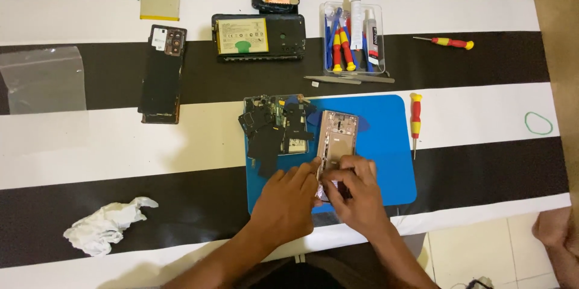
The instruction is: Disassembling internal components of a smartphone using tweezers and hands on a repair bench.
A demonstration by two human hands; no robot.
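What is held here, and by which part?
Both hands, left hand and right hand, hold the pinkish phone frame by its near end, on the blue mat.

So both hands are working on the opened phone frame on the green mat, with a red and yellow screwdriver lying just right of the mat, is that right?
Not quite: the head view shows the mat is blue, not green. Both the left hand and right hand are on the phone frame, and the red and yellow screwdriver lies just right of the mat.
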